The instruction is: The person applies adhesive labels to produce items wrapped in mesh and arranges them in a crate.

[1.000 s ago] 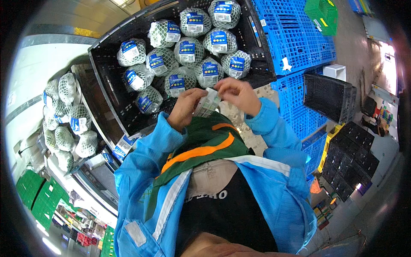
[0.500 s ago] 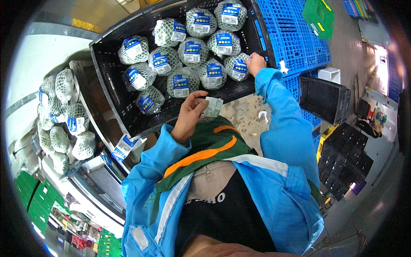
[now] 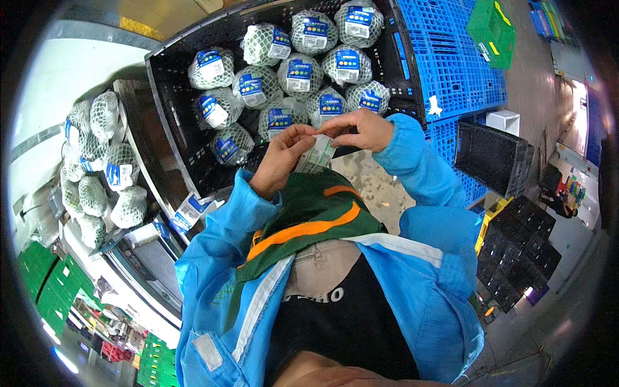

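My left hand pinches a small strip of white and green labels in front of my apron. At the strip's upper edge, the fingertips of my right hand are pressed together, close to my left fingers. Just beyond both hands stands a black plastic crate. Several round, pale green pieces of produce lie in it, each wrapped in white foam netting with a blue and white label. The nearest piece to my right hand has a blue label facing up; my hands partly cover the front row.
At the left, more netted produce is heaped beside a grey machine. Blue plastic pallets lie at the right, with a green crate on them. An empty black crate and stacked black crates stand farther right.
My right hand has left the produce at the crate's right side and come back to the label strip. My left hand still holds the strip. The view has shifted slightly.
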`<state>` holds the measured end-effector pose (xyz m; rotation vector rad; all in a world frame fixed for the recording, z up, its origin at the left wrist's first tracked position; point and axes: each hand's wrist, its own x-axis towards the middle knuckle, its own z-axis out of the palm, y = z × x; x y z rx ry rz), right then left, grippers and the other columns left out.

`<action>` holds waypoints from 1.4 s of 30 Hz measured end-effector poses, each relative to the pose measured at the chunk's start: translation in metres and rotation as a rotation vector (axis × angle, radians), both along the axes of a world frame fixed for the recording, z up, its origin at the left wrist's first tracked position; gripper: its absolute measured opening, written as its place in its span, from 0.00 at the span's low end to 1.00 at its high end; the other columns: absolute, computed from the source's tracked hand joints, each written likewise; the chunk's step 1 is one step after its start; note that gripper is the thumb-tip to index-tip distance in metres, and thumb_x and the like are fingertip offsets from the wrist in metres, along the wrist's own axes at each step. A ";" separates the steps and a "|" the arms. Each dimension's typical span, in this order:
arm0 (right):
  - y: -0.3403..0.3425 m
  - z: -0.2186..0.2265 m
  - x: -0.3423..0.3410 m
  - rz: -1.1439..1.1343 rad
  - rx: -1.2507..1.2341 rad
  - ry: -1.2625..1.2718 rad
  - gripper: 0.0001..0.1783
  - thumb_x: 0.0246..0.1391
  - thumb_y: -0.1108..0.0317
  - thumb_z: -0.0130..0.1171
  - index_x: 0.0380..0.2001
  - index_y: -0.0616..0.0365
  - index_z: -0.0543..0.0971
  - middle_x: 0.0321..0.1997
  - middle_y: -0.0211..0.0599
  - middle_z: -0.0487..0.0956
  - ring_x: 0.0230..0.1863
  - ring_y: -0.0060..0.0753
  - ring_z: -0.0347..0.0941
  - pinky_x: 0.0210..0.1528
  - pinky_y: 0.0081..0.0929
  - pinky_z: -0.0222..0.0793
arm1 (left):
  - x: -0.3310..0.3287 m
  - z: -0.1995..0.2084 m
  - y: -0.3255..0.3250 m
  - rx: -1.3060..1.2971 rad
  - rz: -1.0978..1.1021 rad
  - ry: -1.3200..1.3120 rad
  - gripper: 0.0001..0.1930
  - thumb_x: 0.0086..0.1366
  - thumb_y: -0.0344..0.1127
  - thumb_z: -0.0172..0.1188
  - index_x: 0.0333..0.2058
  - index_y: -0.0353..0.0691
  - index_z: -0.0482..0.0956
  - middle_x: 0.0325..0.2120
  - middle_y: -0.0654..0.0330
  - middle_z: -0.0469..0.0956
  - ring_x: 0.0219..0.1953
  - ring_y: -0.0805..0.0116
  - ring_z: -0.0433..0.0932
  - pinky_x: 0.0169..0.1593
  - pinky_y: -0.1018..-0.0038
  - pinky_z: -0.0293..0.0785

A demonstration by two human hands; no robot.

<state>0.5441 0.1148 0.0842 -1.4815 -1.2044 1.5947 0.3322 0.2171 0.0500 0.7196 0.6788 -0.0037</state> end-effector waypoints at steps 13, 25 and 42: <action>-0.014 -0.038 0.013 -0.419 0.166 0.043 0.03 0.55 0.74 0.56 0.34 0.61 0.75 0.41 0.33 0.76 0.43 0.25 0.70 0.49 0.24 0.67 | 0.013 -0.024 0.006 -0.221 0.048 0.136 0.09 0.65 0.30 0.53 0.43 0.39 0.76 0.37 0.62 0.78 0.37 0.72 0.77 0.40 0.74 0.75; 0.056 -0.198 0.135 -1.013 -0.163 -0.630 0.19 0.38 0.60 0.74 0.32 0.61 0.83 0.33 0.41 0.83 0.34 0.32 0.80 0.39 0.28 0.74 | 0.001 -0.005 0.007 -0.122 0.055 0.185 0.16 0.63 0.30 0.58 0.50 0.36 0.76 0.41 0.60 0.79 0.40 0.73 0.77 0.42 0.78 0.73; 0.077 -0.008 -0.043 -0.295 0.217 0.324 0.22 0.53 0.77 0.58 0.53 0.60 0.70 0.52 0.42 0.75 0.56 0.36 0.71 0.57 0.34 0.69 | -0.011 0.060 0.046 0.449 0.402 0.025 0.17 0.60 0.23 0.59 0.49 0.38 0.76 0.43 0.58 0.79 0.46 0.68 0.77 0.50 0.71 0.74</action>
